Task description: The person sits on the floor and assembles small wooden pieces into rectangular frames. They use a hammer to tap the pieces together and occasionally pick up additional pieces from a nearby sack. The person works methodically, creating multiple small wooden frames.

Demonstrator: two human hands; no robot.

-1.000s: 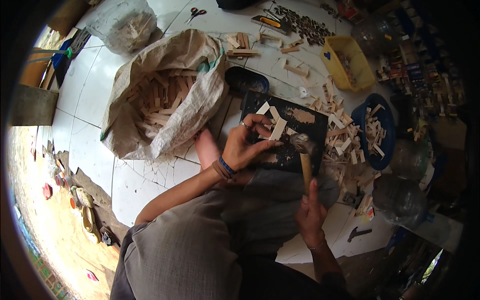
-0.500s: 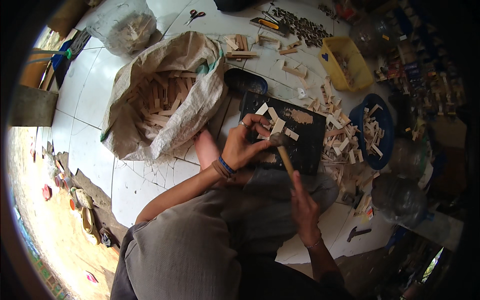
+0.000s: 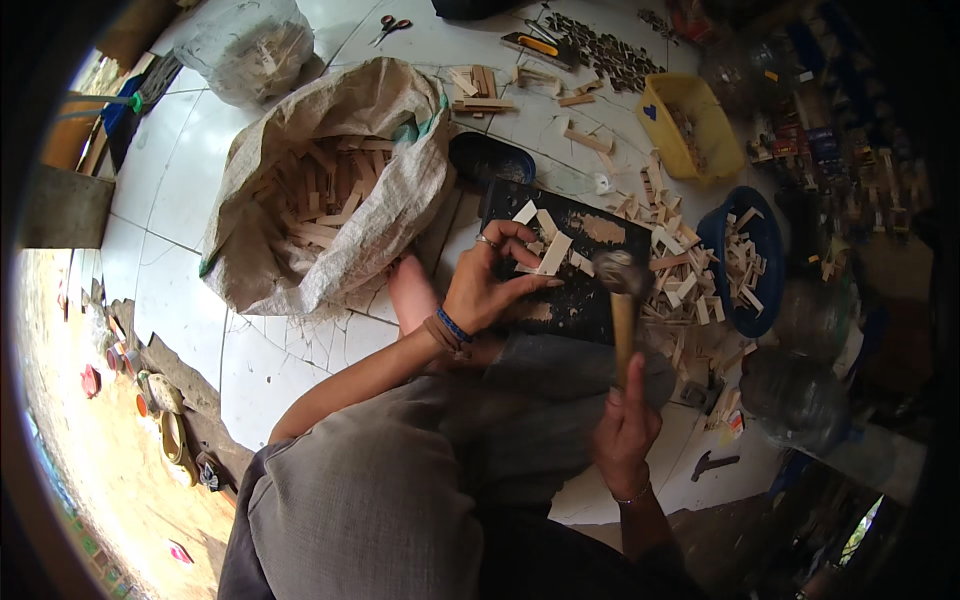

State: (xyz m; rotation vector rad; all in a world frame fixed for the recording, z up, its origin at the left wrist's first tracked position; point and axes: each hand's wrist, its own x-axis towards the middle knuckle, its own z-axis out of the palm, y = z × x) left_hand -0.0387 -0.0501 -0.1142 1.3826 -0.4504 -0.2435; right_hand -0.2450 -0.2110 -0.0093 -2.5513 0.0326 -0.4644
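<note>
My left hand [image 3: 490, 280] is closed on a small assembly of pale wooden strips [image 3: 551, 256], holding it on a black board [image 3: 585, 318]. Thumb and fingers press the strips from either side. My right hand [image 3: 624, 425] grips the wooden handle of a hammer [image 3: 624, 305]; its metal head, slightly smeared by motion, is raised just right of the strips. A worn brown patch [image 3: 597, 229] shows on the board's surface behind the strips.
A woven sack [image 3: 420, 205] full of wooden strips stands at left. Joined wooden pieces [image 3: 685, 280] lie heaped right of the board, beside a blue basin [image 3: 708, 235] and a yellow tub [image 3: 735, 165]. A second hammer [image 3: 716, 465] lies on the tiles; scissors [image 3: 391, 29] lie far back.
The hammer has lifted off the strips and swung to the right with my right hand. My left hand keeps its hold on the strips in nearly the same place.
</note>
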